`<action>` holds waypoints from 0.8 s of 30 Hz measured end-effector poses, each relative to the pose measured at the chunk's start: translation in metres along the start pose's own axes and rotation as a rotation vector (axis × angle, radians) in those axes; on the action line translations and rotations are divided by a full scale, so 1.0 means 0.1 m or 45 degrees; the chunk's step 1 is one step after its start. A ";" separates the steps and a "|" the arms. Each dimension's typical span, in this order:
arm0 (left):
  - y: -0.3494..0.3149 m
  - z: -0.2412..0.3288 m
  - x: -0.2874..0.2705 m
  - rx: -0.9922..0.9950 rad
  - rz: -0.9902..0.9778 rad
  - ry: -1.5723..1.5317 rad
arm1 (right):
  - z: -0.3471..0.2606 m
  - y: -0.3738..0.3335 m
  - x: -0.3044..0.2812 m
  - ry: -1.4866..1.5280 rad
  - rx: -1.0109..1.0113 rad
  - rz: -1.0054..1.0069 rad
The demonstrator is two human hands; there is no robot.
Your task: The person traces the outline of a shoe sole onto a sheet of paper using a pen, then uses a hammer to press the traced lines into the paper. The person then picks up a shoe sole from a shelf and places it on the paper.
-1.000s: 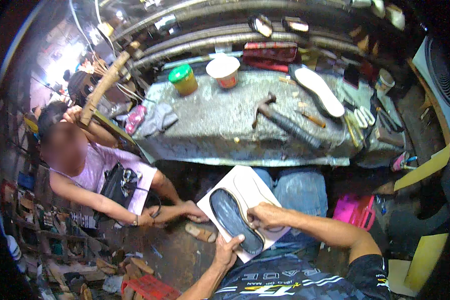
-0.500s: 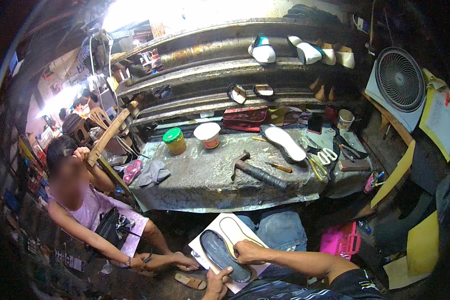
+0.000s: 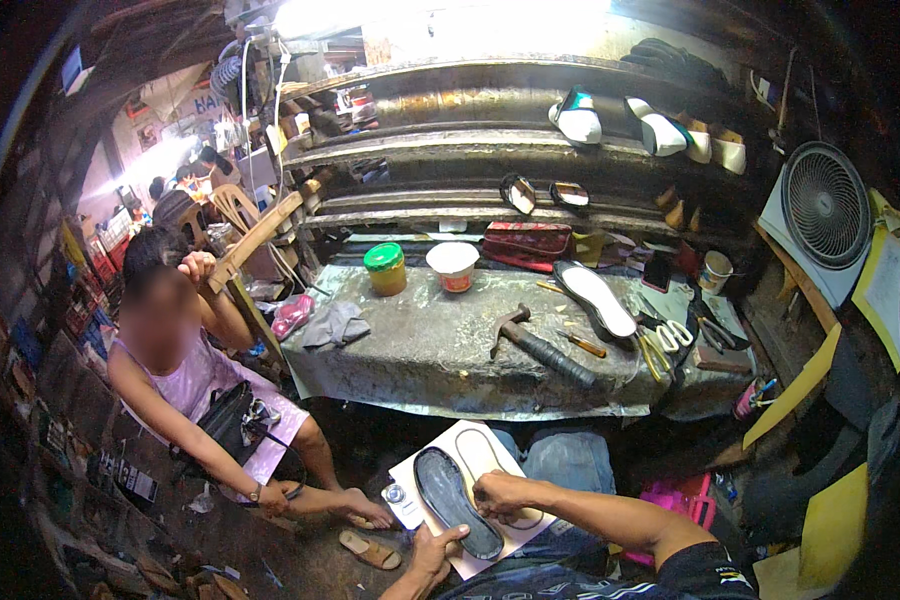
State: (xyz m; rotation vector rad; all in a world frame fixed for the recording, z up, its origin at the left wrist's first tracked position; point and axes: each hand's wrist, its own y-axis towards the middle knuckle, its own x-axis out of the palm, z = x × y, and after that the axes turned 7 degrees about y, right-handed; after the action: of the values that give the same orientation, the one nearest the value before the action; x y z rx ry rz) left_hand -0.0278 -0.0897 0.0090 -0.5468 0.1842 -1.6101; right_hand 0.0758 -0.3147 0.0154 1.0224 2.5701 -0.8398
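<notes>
A white sheet of board (image 3: 426,446) lies tilted over my lap, with a dark shoe sole (image 3: 450,500) flat on it. Beside the sole, a dark outline of a sole shape runs across the board. My left hand (image 3: 433,555) grips the board's lower left edge, thumb pressed on the sole's heel end and the other fingers mostly out of sight. Over the outlined shape, close to the sole's right edge, my right hand (image 3: 505,495) is closed with its fingers curled down. Whatever it pinches is hidden by the fingers.
Ahead, a worn workbench (image 3: 420,345) carries a hammer (image 3: 540,345), an upturned shoe sole (image 3: 598,300), scissors (image 3: 665,335), and two tubs. A seated person (image 3: 205,390) is close on my left. A sandal (image 3: 370,549) lies on the floor; a fan (image 3: 825,205) stands right.
The view has shifted, so the bench and shelves appear farther right. A round silvery thing now shows beside the board's left corner. Both hands stay at the board and sole.
</notes>
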 end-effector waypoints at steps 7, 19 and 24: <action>0.12 -0.12 -0.05 -0.007 -0.098 -0.163 | 0.02 0.12 0.12 -0.238 0.010 0.140; 0.23 -0.24 -0.15 -0.046 -0.152 -0.168 | -0.11 -0.12 -0.02 0.095 0.054 0.006; 0.20 -0.18 -0.19 -0.091 -0.162 -0.091 | -0.05 0.00 -0.01 0.170 0.133 -0.003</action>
State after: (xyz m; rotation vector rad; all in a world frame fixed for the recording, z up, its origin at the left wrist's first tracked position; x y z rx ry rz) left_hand -0.0180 -0.0770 -0.0196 -0.6820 0.1568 -1.7092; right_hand 0.0768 -0.3126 0.0195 1.1417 2.6619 -0.9460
